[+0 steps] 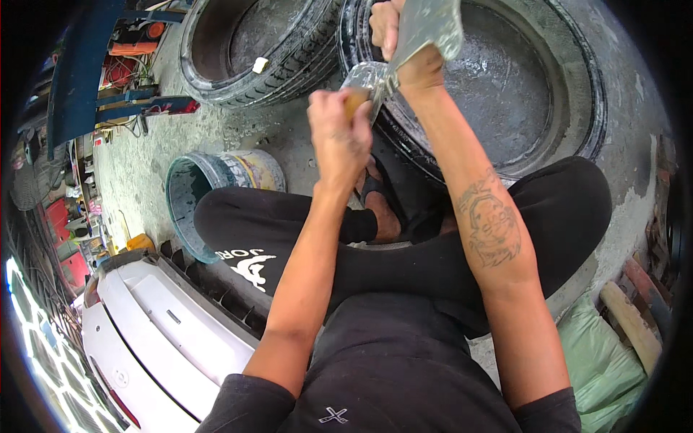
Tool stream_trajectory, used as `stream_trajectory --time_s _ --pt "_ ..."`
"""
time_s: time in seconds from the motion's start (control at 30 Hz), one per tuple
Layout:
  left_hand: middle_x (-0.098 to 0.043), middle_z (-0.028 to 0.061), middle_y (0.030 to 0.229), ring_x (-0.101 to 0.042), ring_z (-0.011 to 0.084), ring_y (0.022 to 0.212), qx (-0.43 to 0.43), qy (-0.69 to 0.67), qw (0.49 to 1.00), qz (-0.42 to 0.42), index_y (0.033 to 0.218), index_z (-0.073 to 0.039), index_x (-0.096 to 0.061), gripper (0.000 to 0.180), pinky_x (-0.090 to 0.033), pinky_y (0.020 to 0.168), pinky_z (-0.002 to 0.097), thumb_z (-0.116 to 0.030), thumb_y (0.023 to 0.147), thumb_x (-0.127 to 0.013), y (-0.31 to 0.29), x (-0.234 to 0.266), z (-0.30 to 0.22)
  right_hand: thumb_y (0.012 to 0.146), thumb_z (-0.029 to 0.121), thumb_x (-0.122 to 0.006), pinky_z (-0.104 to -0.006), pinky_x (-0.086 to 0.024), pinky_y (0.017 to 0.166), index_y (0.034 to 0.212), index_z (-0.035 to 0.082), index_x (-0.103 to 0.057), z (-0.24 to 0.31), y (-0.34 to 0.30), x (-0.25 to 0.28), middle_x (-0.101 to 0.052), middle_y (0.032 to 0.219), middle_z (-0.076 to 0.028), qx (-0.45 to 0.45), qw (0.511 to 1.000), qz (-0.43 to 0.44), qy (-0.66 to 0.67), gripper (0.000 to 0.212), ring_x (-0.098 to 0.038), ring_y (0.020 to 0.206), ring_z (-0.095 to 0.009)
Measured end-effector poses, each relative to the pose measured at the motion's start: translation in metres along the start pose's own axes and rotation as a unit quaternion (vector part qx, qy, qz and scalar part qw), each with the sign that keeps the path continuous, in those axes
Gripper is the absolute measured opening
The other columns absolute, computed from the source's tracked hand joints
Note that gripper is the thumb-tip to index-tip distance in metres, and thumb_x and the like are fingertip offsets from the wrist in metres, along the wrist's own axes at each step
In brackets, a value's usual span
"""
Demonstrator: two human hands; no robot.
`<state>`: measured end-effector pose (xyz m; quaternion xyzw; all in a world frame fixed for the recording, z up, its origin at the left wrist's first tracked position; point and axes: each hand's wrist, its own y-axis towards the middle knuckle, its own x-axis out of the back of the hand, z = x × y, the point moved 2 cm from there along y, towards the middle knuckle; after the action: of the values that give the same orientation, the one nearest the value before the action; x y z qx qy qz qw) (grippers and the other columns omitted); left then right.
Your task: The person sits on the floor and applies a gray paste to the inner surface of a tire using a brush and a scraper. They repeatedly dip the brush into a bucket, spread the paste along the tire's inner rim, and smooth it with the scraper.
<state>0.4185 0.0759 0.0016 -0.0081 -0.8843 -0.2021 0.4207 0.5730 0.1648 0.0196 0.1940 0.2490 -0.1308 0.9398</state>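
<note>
My left hand [339,133] is closed round the tan handle of a scraper [368,76], whose flat blade is smeared with wet grey paste. My right hand [417,68], farther forward and to the right, grips a broad grey-coated plate [431,27] that hides part of its palm. Between the hands, the scraper's blade meets or nearly meets the plate's lower edge; contact is hard to make out. Beneath both hands lies a tyre [577,86] on its side, wet and grey-streaked.
A second tyre [303,68] lies at the far left, a small white lump [260,65] on its edge. A stained bucket [216,173] rests tipped by my left knee. A white car part [159,317] is at lower left, a green sack [599,361] at lower right.
</note>
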Motion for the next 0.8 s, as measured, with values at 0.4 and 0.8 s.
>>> stream_trajectory --time_s 0.4,0.8 --pt "-0.053 0.0226 0.109 -0.052 0.0435 0.100 -0.009 0.022 0.999 0.048 0.115 0.002 -0.059 0.033 -0.045 0.089 0.0492 -0.005 0.085 -0.072 0.035 -0.026 -0.025 0.083 -0.001 -0.071 -0.0377 -0.045 0.049 0.117 0.000 -0.065 -0.017 0.001 0.035 -0.063 0.065 -0.011 -0.169 0.958 0.027 0.228 0.035 -0.062 0.052 -0.028" --pt "-0.055 0.0196 0.108 -0.054 0.0412 0.097 -0.003 0.001 0.999 0.053 0.116 0.000 -0.060 0.035 -0.047 0.085 0.0476 -0.001 0.084 -0.073 0.004 -0.014 -0.020 0.091 -0.001 -0.067 -0.0311 -0.041 0.047 0.121 0.000 -0.064 -0.008 -0.009 0.024 -0.054 0.062 -0.001 0.045 0.984 -0.005 -0.175 0.030 -0.053 0.049 -0.013"
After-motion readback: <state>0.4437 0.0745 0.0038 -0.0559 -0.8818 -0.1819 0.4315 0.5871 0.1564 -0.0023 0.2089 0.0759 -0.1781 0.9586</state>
